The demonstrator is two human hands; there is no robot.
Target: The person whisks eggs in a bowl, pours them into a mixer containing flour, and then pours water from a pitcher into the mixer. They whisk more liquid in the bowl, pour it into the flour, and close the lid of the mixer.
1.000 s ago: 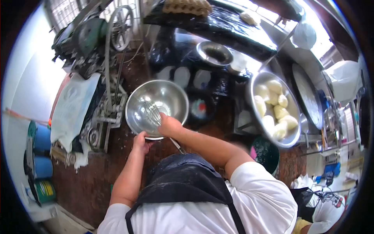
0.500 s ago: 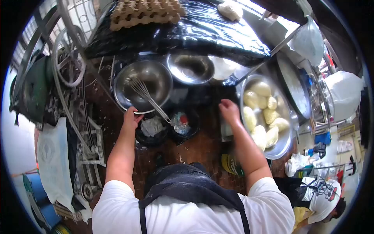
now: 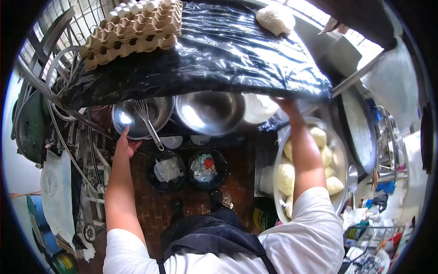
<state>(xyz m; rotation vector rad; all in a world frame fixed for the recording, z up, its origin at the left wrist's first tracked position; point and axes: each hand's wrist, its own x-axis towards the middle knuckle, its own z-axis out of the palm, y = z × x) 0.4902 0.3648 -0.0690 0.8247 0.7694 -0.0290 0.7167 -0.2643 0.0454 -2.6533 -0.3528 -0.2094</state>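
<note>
A metal mixing bowl point(image 3: 159, 109) stands below the front edge of the black-covered shelf, with a wire whisk point(image 3: 148, 123) leaning in it, handle over the rim. My left hand point(image 3: 128, 144) is at the bowl's front left rim, thumb over the edge and fingers curled below it. My right hand point(image 3: 286, 106) reaches up to the shelf's front edge, close to a white rounded container point(image 3: 259, 108); its fingers are partly hidden by the black plastic. Between them sits a second metal bowl point(image 3: 210, 114). My right forearm passes above a large basin point(image 3: 338, 203) of pale dough pieces point(image 3: 286, 178).
Stacked egg trays point(image 3: 132, 39) holding some eggs and a bagged pale lump point(image 3: 276, 20) rest on the black plastic sheet point(image 3: 219, 59). Two black bins point(image 3: 165, 185) with refuse stand on the floor. A metal frame point(image 3: 96, 171) is at left, a large round pan point(image 3: 360, 128) at right.
My view has come closer to the shelf. The whisk bowl and my left hand now appear further left. My right hand has moved forward and up to the shelf edge.
</note>
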